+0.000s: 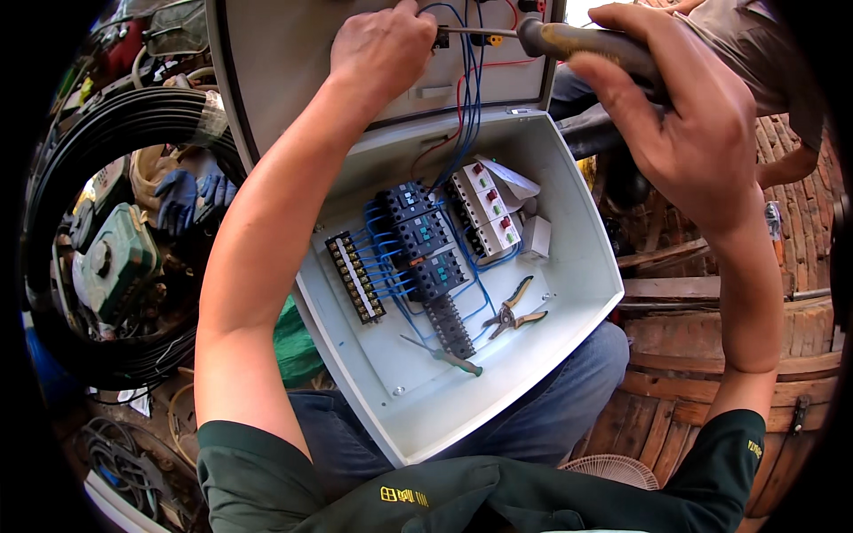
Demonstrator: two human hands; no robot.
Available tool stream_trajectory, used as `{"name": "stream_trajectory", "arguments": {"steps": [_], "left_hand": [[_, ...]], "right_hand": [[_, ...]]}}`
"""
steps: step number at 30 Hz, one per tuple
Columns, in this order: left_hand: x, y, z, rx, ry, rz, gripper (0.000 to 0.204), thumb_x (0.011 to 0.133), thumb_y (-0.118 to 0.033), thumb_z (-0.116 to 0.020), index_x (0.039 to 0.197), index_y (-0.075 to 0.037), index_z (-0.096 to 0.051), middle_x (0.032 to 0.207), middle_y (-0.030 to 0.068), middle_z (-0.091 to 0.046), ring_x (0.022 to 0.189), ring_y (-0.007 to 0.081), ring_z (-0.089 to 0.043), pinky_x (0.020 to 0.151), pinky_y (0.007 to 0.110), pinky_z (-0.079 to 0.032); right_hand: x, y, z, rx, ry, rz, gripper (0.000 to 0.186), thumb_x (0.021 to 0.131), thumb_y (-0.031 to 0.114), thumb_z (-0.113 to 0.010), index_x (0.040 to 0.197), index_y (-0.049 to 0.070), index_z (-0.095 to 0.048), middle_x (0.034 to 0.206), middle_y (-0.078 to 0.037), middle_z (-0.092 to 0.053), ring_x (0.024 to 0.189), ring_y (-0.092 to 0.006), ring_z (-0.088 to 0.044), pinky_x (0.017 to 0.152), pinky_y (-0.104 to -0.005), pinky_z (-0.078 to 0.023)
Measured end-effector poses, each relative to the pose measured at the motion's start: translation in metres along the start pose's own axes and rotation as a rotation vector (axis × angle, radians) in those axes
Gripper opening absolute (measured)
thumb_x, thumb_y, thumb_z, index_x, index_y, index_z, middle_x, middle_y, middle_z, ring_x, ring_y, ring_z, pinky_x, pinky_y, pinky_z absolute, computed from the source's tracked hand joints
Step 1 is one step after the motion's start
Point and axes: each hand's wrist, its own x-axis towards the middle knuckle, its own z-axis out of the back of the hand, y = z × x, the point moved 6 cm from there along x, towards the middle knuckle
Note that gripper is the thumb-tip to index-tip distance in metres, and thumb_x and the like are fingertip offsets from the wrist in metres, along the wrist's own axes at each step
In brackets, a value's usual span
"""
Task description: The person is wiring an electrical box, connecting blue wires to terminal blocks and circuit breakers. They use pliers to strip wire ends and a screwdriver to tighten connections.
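The right hand (702, 129) wraps around a screwdriver (593, 43), its shaft reaching a small black part (442, 38) on the lid (289, 67). The left hand (384, 46) curls beside it; its grip is hidden. Below, the box (582, 235) holds pliers (506, 317) and another screwdriver (457, 361).

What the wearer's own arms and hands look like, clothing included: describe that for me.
The left hand and right hand are bare: no gloves, watch or bracelet shows. The forearms are uncovered too. The left sleeve and right sleeve are short and dark green, ending above the elbows; small yellow lettering marks the right one near its hem.
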Motion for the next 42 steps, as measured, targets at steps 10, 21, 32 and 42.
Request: {"name": "stream_trajectory", "arguments": {"steps": [10,21,32,42], "left_hand": [[0.004,0.001,-0.002,0.017,0.085,0.012,0.031,0.087,-0.031,-0.074,0.11,-0.01,-0.071,0.106,0.0061,-0.068,0.096,0.0312,-0.07,0.08,0.045,-0.057],[0.006,0.005,-0.004,-0.06,-0.002,0.019,0.017,0.086,-0.021,-0.063,0.085,-0.007,-0.074,0.097,0.0131,-0.069,0.083,0.0304,-0.074,0.073,0.044,-0.059],[0.008,-0.003,-0.002,-0.047,0.047,0.019,0.018,0.083,-0.022,-0.067,0.088,-0.007,-0.075,0.1,0.0135,-0.07,0.087,0.0306,-0.074,0.076,0.044,-0.059],[0.007,-0.007,0.003,-0.049,0.022,0.001,0.018,0.083,-0.022,-0.067,0.087,-0.007,-0.075,0.098,0.0131,-0.069,0.088,0.0313,-0.073,0.078,0.044,-0.058]], "right_hand": [[0.009,-0.009,-0.012,-0.006,0.067,0.039,0.029,0.084,0.01,-0.074,0.109,-0.002,-0.066,0.097,-0.019,-0.065,0.085,-0.0288,-0.066,0.073,-0.0363,-0.055],[0.026,0.001,0.002,0.223,0.335,-0.841,0.042,0.103,0.031,-0.056,0.114,-0.007,-0.069,0.093,-0.014,-0.071,0.078,-0.0175,-0.068,0.067,-0.0317,-0.054],[0.012,0.025,0.0,0.001,-0.126,-0.165,0.028,0.099,0.023,-0.061,0.102,-0.004,-0.068,0.074,-0.008,-0.063,0.057,-0.0118,-0.054,0.048,-0.0313,-0.046],[0.026,0.005,-0.017,-0.594,0.63,0.205,0.033,0.09,0.018,-0.065,0.113,-0.006,-0.064,0.086,-0.015,-0.068,0.087,-0.0302,-0.069,0.084,-0.0414,-0.058]]}}
